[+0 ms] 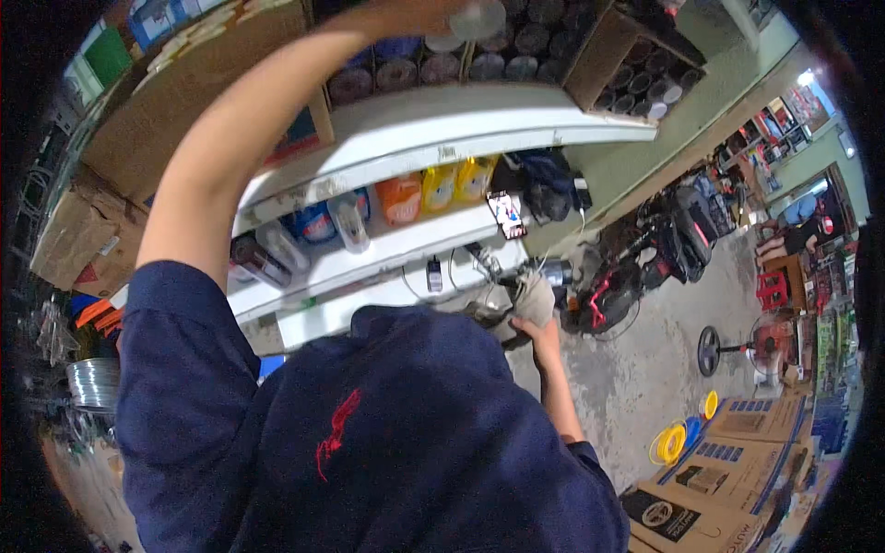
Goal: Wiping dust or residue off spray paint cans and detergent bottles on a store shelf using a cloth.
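Note:
My left arm is raised across the upper left, and my left hand (429,16) reaches the upper shelf at the top edge of the picture. Its fingers are blurred and partly cut off. Beside them is a translucent round lid or container end (479,20); whether I hold it is unclear. Rows of round-ended containers (396,74) fill that shelf behind the hand. Lower down, to the right, my right hand (535,339) is closed around a crumpled beige-grey cloth (535,300). It is close to the end of the lower shelf.
The white upper shelf (442,129) holds cardboard boxes (198,88). Below are yellow and orange bottles (401,200), a lit phone (507,214) and a dark handheld device (434,274). To the right are a motorbike (678,235), a fan (772,343), yellow coils (670,444) and flat cartons (728,470).

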Tool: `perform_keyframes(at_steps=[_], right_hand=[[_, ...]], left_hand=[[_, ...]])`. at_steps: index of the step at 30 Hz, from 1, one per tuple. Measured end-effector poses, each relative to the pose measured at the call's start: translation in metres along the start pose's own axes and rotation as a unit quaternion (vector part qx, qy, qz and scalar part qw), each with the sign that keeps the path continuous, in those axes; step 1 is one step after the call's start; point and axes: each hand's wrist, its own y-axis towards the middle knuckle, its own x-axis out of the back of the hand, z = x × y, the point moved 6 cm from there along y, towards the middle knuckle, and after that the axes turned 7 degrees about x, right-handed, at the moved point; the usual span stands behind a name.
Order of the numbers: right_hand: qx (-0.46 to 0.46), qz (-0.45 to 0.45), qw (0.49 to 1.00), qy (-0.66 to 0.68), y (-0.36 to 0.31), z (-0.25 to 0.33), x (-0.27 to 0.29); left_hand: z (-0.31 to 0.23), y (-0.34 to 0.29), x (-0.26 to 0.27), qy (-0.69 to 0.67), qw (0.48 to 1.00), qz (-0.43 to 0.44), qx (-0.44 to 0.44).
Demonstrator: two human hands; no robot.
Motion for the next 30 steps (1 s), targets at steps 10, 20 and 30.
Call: perform_keyframes(at_steps=[10,20,30], right_hand=[[0.068,-0.005,0.998,0.014,0.020,0.034,-0.011],[0.214,-0.173,0.913,0.302,0.006,0.088,-0.002],[0.204,-0.129,0.868,0.434,-0.044,0.091,-0.064]], left_hand=[[-0.056,-0.028,0.044,-0.158,0.957,-0.211,-0.124],[-0.113,-0.073,0.111,-0.357,0.868,-0.320,-0.128],[-0.138,-0.217,0.111,-0.588,0.774,-0.231,0.035]])
